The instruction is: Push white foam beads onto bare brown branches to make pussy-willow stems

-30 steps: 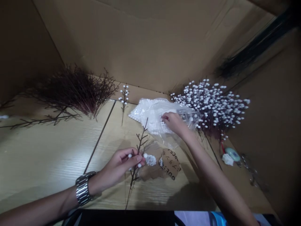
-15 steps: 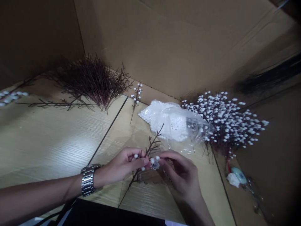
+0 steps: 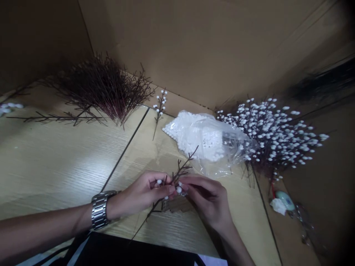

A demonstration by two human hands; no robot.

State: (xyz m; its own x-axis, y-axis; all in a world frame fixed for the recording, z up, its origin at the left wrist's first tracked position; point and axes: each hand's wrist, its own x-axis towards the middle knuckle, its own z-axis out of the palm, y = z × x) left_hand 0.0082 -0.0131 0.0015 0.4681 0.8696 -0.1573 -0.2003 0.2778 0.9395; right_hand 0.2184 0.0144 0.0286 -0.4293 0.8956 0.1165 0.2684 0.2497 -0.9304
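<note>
Held the brown twig (image 3: 181, 171) aslant over the near middle of the table (image 3: 55, 166), pinched between thumb and fingers of the left hand (image 3: 151, 192). Had the right hand (image 3: 209, 197) just beside, thumb and fingertips together on a white berry (image 3: 180, 184) at the twig.

Found the broadest stretch of tabletop at left, between the watch-bearing forearm and the heap of bare twigs (image 3: 102, 85), crossed by a dark seam (image 3: 124, 152). Found a narrower strip right of the right hand. Met cardboard walls (image 3: 180, 48) at the far side; listed before them a single berried twig (image 3: 159, 108), a clear bag (image 3: 206, 166) of white beads and a cluster of berried twigs (image 3: 271, 133). Met a black item (image 3: 111, 251) along the near edge.

Saw the twig's tip overlap the bag; could not tell whether touching. Saw a cardboard scrap (image 3: 177, 205) largely covered by the hands. Saw white berries (image 3: 9, 107) cut off at far left. Could not identify the shadowed items past the pale green object (image 3: 284, 200) at right.
</note>
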